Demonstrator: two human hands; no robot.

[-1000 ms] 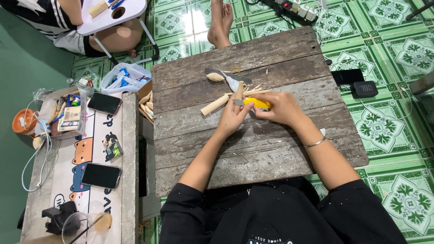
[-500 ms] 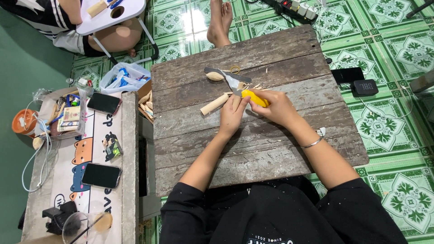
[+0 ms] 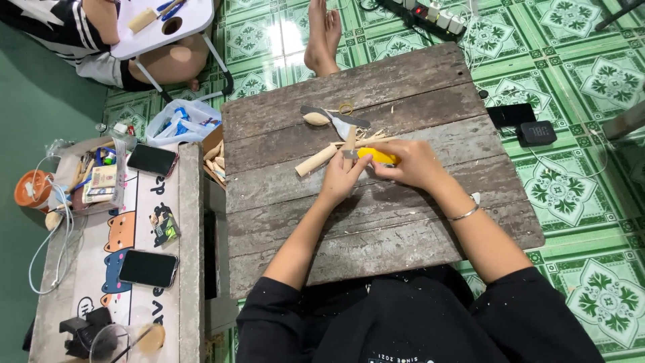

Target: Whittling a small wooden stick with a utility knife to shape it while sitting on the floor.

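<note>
Carving in hand, on weathered plank board (image 3: 403, 222). Left hand (image 3: 342, 178) pinching small wood piece (image 3: 350, 140); right hand (image 3: 411, 165) closed around yellow-handled knife (image 3: 377, 156). Best done with short strokes, thumb braced, blade away from fingers. Beside hands on board: wooden dowel (image 3: 316, 160), shavings (image 3: 376, 136), carved spoon blank (image 3: 316, 119). Left of board: phones on low table (image 3: 188, 202).

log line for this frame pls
left hand: steadies wooden stick | right hand: grips yellow-handled knife | surface: plank board | shavings beside

Black short-sleeved shirt (image 3: 416, 323), bare forearms, thin silver bangle (image 3: 463, 214) on right wrist.
</note>
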